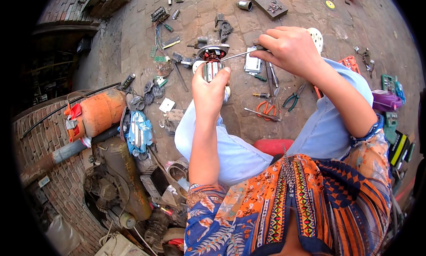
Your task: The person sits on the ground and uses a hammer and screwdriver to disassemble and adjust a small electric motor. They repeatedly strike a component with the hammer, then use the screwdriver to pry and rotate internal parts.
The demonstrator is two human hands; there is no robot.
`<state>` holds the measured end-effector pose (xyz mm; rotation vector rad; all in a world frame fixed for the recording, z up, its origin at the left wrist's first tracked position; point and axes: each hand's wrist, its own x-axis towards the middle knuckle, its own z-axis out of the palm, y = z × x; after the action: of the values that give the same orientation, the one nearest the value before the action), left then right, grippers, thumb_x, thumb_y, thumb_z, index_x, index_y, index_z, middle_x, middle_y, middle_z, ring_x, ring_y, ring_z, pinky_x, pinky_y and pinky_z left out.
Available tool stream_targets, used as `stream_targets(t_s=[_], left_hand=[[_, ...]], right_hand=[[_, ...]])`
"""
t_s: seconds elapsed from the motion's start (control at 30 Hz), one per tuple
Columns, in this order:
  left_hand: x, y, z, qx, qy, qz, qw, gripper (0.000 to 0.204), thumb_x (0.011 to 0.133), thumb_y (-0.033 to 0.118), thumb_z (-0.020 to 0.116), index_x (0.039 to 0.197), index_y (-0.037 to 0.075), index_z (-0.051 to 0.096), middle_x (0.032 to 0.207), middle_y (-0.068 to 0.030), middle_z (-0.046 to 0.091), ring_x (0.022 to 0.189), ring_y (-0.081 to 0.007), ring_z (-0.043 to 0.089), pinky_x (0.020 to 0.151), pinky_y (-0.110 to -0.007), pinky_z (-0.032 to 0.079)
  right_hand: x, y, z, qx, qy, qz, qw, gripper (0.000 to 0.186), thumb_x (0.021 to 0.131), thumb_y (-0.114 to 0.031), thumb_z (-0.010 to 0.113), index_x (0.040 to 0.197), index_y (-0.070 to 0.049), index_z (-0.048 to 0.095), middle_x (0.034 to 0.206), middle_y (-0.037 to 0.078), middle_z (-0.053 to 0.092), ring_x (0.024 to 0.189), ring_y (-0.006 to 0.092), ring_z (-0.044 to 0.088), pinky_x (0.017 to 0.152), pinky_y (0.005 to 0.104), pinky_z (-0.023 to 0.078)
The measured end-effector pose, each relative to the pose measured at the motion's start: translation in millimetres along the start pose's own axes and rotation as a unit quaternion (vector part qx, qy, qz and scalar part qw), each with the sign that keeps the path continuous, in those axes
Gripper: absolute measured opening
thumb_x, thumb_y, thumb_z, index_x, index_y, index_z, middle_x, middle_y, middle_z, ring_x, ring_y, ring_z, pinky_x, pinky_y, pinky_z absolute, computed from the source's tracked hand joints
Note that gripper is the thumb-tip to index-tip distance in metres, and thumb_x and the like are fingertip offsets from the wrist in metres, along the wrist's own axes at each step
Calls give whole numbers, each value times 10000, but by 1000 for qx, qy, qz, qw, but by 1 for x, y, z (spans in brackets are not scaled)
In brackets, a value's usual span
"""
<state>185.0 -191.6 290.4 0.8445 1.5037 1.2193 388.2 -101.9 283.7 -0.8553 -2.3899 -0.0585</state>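
My left hand is closed round a small electric motor, a silver cylinder with reddish windings showing at its far end. Just beyond it, a round metal end cover sits close to the windings; whether it is attached I cannot tell. To the right, my right hand grips a screwdriver by its dark handle, mostly hidden by the fingers. The thin shaft slants left, and its tip reaches the windings at the motor's far end.
Orange-handled scissors, green-handled pliers and other hand tools lie between my knees. Beyond are a dark metal block with small parts on it and a metal cup. An orange gas cylinder lies at the left.
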Motion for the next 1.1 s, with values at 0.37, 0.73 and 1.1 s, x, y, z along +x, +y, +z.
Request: stream_targets(t_s=[0.37, 0.73, 1.1], left_hand=[[2, -1, 1, 134, 53, 24, 989, 198, 807, 112, 675, 920, 23, 539, 724, 21, 556, 600, -50, 476, 533, -233, 398], [2, 3, -1, -49, 53, -14, 997, 142, 842, 96, 636, 898, 42, 516, 674, -14, 536, 476, -38, 405, 404, -217, 302], [2, 16, 1, -307, -26, -5, 952, 197, 897, 214, 546, 811, 56, 465, 675, -44, 506, 392, -45, 291, 335, -204, 245]], right_hand=[[-7, -21, 14, -8, 27, 67, 997, 369, 777, -384, 706, 674, -85, 516, 609, 53, 546, 572, 238, 604, 482, 348, 466], [-8, -33, 34, 70, 6, 154, 985, 368, 800, -358, 701, 691, -70, 501, 617, 91, 553, 586, 287, 591, 473, 384, 442], [10, -69, 46, 370, -54, 296, 879, 446, 918, -414, 552, 684, -34, 553, 604, 165, 551, 589, 372, 552, 528, 439, 415]])
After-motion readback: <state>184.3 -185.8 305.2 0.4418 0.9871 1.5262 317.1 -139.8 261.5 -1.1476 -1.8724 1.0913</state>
